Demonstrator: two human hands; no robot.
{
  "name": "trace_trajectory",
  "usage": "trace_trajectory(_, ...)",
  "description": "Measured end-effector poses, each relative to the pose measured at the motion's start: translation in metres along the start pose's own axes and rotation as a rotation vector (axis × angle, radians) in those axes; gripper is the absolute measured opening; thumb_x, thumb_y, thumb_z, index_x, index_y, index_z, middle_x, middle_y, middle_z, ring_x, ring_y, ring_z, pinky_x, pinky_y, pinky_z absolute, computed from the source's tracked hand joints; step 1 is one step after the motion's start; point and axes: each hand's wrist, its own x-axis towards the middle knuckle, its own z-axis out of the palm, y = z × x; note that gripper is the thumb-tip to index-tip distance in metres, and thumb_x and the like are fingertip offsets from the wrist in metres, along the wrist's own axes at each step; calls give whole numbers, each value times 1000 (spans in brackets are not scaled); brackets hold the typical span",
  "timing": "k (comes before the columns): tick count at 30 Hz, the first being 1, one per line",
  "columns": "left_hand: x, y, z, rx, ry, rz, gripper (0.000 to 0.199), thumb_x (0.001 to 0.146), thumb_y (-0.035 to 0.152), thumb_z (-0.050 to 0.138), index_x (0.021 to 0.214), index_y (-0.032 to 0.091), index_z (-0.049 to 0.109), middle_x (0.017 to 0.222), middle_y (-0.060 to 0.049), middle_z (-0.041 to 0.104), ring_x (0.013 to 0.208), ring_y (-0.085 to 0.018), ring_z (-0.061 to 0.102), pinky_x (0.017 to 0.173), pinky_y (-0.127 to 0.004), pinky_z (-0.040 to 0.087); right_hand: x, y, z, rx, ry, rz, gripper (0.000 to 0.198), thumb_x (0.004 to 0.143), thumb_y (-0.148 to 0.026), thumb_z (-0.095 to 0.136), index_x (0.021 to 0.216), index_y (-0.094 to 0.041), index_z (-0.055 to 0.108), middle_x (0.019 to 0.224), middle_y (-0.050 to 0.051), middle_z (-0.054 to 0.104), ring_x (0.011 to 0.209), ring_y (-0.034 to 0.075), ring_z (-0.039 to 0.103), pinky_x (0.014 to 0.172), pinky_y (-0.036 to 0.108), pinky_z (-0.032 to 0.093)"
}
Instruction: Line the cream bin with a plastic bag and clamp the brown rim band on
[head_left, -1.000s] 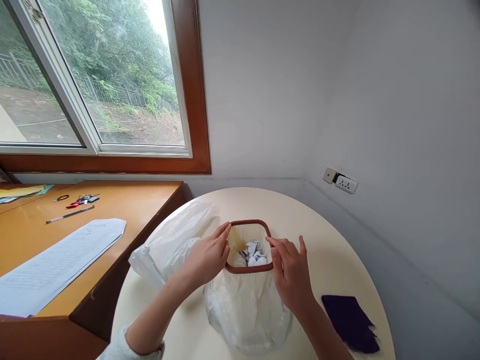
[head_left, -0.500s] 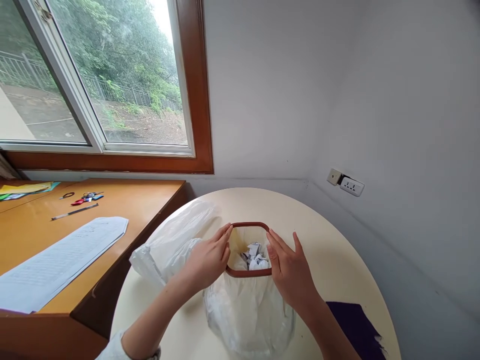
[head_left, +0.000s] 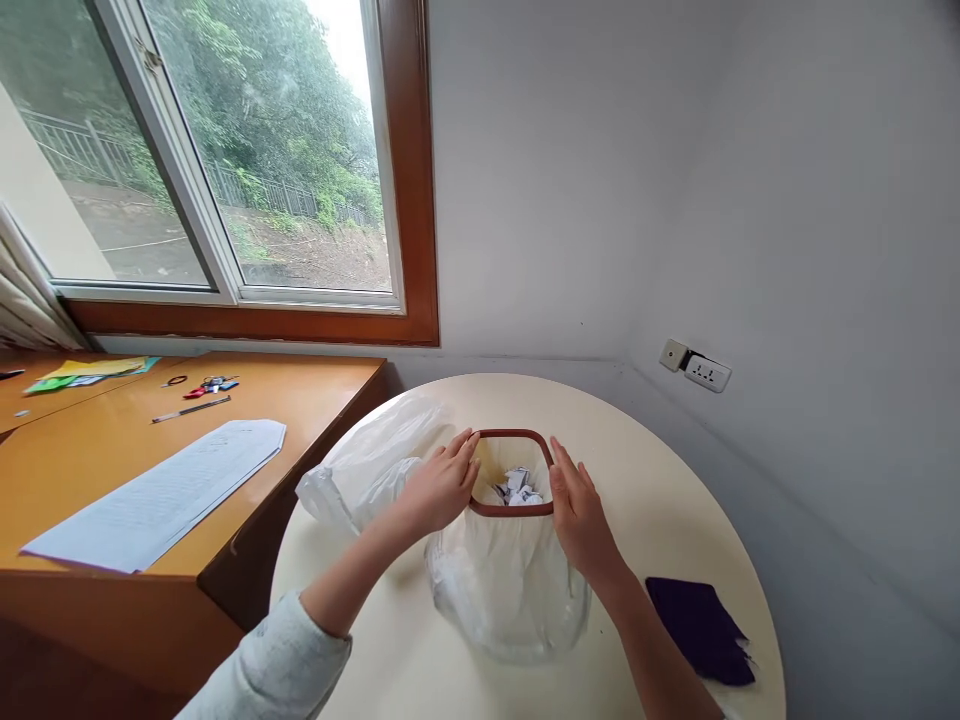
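Left hand touches the wastebasket rim, grip unclear; right hand open beside it; probably light, plastic liner slippery; best held by that stiffer rim.

Bin rim reddish brown. Bin liner translucent white. Crumpled paper white with dark marks. Loose plastic bag translucent white. Round table cream. Cloth deep purple, whitish at frayed edge. Sleeve pale grey-blue, faintly mottled. Desk orange-brown on top, darker brown down side. Long sheets white, faint grey rows of writing. Small desk items red and blue. Flat stack yellow, green, teal. Window surround reddish brown; sash silver-grey. Walls pale grey. Socket plate white.
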Motion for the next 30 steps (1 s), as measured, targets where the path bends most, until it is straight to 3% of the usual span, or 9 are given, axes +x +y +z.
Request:
trace_trajectory(3, -18, 0, 8, -132, 347, 27, 41, 87, 36, 39, 125, 20, 44, 134, -13, 42, 120, -26, 44, 95, -44, 40, -19, 14, 7, 195, 183, 114, 50, 91, -41, 30, 138, -24, 28, 143, 7, 34, 132, 19, 29, 105, 42, 28)
trace_trajectory(5, -39, 4, 17, -177, 450, 69, 30, 88, 30, 37, 115, 20, 48, 118, -12, 51, 113, -23, 48, 92, -41, 42, -32, 27, 13, 257, 258, 179, 49, 89, -43, 32, 134, -23, 32, 139, 9, 37, 129, 20, 32, 104, 42, 30)
trace_trajectory(6, -51, 8, 22, -251, 482, 163, 22, 86, 26, 41, 104, 20, 52, 103, -9, 57, 100, -22, 54, 84, -38, 47, -38, 34, 15, 273, 266, 209, 49, 89, -45, 34, 132, -22, 33, 138, 9, 38, 128, 21, 33, 103, 42, 31)
trace_trajectory(8, -74, 19, 34, -389, 307, 277, 16, 85, 20, 41, 93, 20, 54, 82, -5, 59, 75, -17, 56, 69, -31, 49, -46, 46, 20, 286, 266, 251, 49, 87, -47, 35, 130, -22, 34, 136, 11, 39, 127, 23, 34, 102, 44, 30)
trace_trajectory(10, -90, 31, 48, -501, 14, 259, 17, 86, 22, 41, 94, 20, 55, 78, -4, 59, 70, -15, 55, 65, -28, 48, -49, 55, 22, 288, 282, 264, 49, 87, -47, 35, 128, -21, 34, 134, 12, 40, 125, 24, 36, 100, 45, 30)
trace_trajectory(12, -95, 39, 62, -605, -208, 211, 21, 87, 27, 43, 102, 21, 56, 93, -7, 62, 86, -18, 57, 81, -31, 47, -50, 60, 23, 286, 321, 254, 47, 87, -47, 35, 127, -21, 34, 131, 13, 42, 122, 25, 38, 98, 46, 31)
trace_trajectory(14, -90, 41, 73, -711, -314, 135, 30, 86, 32, 46, 114, 22, 52, 112, -9, 58, 104, -21, 54, 93, -35, 43, -50, 64, 23, 285, 350, 246, 46, 87, -46, 35, 126, -21, 34, 129, 13, 44, 120, 25, 40, 96, 45, 33)
trace_trajectory(20, -56, 25, 85, -983, -373, -9, 48, 85, 42, 47, 127, 21, 41, 128, -11, 50, 119, -21, 46, 104, -39, 35, -48, 69, 21, 288, 376, 276, 42, 87, -45, 35, 121, -21, 37, 123, 13, 47, 114, 25, 43, 91, 43, 36)
trace_trajectory(30, -4, -10, 81, -891, -284, -18, 44, 85, 43, 46, 122, 19, 44, 122, -11, 54, 118, -20, 47, 102, -36, 36, -49, 74, 27, 283, 340, 252, 40, 88, -44, 35, 119, -20, 39, 122, 14, 48, 114, 23, 45, 89, 39, 38)
